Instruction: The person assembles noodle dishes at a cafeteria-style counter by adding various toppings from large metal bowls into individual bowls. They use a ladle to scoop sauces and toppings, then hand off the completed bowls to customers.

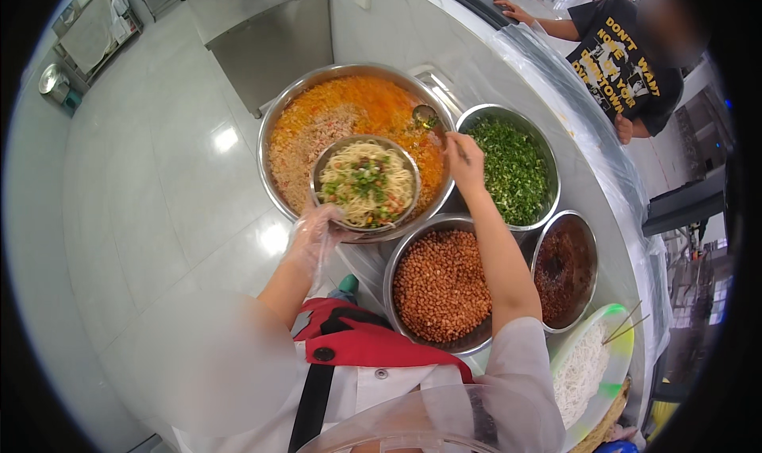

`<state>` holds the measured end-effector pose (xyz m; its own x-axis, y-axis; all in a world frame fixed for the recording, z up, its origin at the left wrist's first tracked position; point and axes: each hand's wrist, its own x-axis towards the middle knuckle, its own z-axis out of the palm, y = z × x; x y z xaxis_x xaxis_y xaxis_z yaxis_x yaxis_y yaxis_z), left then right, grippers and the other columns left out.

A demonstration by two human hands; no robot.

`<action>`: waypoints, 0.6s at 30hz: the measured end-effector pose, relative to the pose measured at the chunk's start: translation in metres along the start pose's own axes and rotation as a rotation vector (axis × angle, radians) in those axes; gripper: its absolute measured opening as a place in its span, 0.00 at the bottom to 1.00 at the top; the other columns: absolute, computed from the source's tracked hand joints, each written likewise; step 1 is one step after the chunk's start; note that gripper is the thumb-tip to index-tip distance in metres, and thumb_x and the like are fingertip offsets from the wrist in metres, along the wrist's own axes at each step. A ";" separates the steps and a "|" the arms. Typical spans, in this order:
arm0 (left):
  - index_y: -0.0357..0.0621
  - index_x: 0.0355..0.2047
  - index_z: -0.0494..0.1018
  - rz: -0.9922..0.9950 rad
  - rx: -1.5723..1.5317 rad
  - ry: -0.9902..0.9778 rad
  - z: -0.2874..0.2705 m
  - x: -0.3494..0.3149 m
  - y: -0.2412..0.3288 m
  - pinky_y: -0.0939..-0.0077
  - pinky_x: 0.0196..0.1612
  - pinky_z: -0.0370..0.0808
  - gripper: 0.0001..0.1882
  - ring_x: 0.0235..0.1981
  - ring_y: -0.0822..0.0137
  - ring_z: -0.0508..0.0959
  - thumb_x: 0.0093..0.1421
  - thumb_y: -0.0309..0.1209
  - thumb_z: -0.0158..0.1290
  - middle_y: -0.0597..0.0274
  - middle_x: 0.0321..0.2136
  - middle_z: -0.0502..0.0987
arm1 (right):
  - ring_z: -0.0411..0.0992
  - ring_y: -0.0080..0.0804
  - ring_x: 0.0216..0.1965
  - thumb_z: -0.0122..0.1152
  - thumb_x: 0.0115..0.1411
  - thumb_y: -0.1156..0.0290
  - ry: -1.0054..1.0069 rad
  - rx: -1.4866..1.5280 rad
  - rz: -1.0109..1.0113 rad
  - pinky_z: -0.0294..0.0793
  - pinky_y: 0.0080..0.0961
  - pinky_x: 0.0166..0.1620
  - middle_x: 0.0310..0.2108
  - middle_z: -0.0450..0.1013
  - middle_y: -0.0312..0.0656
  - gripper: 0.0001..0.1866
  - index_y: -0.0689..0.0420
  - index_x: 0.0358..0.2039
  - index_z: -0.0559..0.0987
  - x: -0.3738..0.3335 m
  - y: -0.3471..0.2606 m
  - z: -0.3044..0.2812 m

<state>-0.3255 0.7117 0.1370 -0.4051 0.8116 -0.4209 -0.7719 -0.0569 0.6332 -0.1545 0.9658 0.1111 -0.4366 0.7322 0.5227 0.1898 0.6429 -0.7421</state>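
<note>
At two o'clock I see yellow capital lettering (613, 56) on a black short-sleeved T-shirt (663, 104), the lower lines perhaps creased.

Grey tile floor (175, 191) (two bright glints (225, 139)) beside a stainless-steel counter (278, 56).

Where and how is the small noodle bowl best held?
Probably grip the noodle bowl by its round near-left rim, from the near left, where the left hand holds it: noodles fill the open top, and the wide pan spreads beyond.

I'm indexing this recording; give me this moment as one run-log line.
left hand: gloved, holds bowl of noodles | right hand: holds ladle at large basin | nearby: chopped greens, reddish-brown kernels
</note>
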 end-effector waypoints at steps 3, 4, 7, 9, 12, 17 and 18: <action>0.42 0.57 0.52 0.057 0.089 0.035 -0.025 -0.007 0.023 0.49 0.38 0.78 0.37 0.44 0.47 0.74 0.41 0.21 0.44 0.46 0.48 0.67 | 0.71 0.45 0.31 0.56 0.55 0.76 -0.101 -0.204 -0.113 0.71 0.29 0.34 0.31 0.71 0.50 0.07 0.61 0.35 0.75 0.003 0.012 0.027; 0.39 0.56 0.52 0.130 0.097 0.080 -0.027 -0.010 0.025 0.53 0.34 0.80 0.36 0.41 0.48 0.75 0.42 0.22 0.45 0.46 0.47 0.68 | 0.72 0.45 0.31 0.56 0.55 0.76 -0.135 -0.204 -0.072 0.71 0.29 0.34 0.31 0.71 0.50 0.06 0.62 0.35 0.75 0.001 0.013 0.032; 0.50 0.59 0.50 0.130 0.021 0.096 -0.038 -0.010 0.036 0.61 0.31 0.79 0.40 0.35 0.54 0.77 0.42 0.19 0.44 0.50 0.44 0.70 | 0.74 0.36 0.25 0.54 0.56 0.74 -0.107 -0.096 0.089 0.70 0.26 0.29 0.25 0.73 0.46 0.06 0.63 0.33 0.76 0.001 0.022 0.044; 0.50 0.59 0.51 0.127 0.009 0.123 -0.044 -0.013 0.040 0.63 0.31 0.79 0.39 0.35 0.55 0.77 0.42 0.19 0.44 0.50 0.43 0.70 | 0.74 0.30 0.22 0.53 0.57 0.73 -0.138 0.101 0.445 0.69 0.24 0.26 0.22 0.74 0.44 0.08 0.64 0.32 0.76 0.006 0.007 0.046; 0.50 0.59 0.50 0.096 0.015 0.099 -0.045 -0.011 0.043 0.63 0.31 0.79 0.39 0.33 0.56 0.77 0.43 0.20 0.44 0.50 0.43 0.70 | 0.73 0.25 0.19 0.51 0.58 0.70 -0.030 0.185 0.561 0.68 0.21 0.24 0.19 0.73 0.42 0.12 0.66 0.33 0.76 0.017 0.010 0.030; 0.51 0.60 0.49 0.069 0.101 0.042 -0.033 -0.007 0.044 0.62 0.33 0.78 0.39 0.32 0.58 0.77 0.45 0.23 0.45 0.51 0.42 0.70 | 0.72 0.24 0.18 0.51 0.57 0.70 0.026 0.342 0.612 0.64 0.16 0.21 0.23 0.74 0.43 0.11 0.66 0.33 0.75 0.032 -0.025 0.002; 0.52 0.59 0.49 0.069 0.133 0.039 -0.023 -0.009 0.046 0.62 0.35 0.77 0.38 0.33 0.58 0.76 0.45 0.25 0.46 0.52 0.42 0.70 | 0.72 0.22 0.19 0.51 0.58 0.69 0.010 0.360 0.596 0.63 0.15 0.21 0.23 0.73 0.43 0.11 0.65 0.33 0.75 0.034 -0.033 -0.005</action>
<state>-0.3685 0.6883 0.1553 -0.4757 0.7852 -0.3965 -0.6707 -0.0321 0.7411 -0.1709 0.9710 0.1553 -0.3399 0.9404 -0.0142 0.0903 0.0176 -0.9958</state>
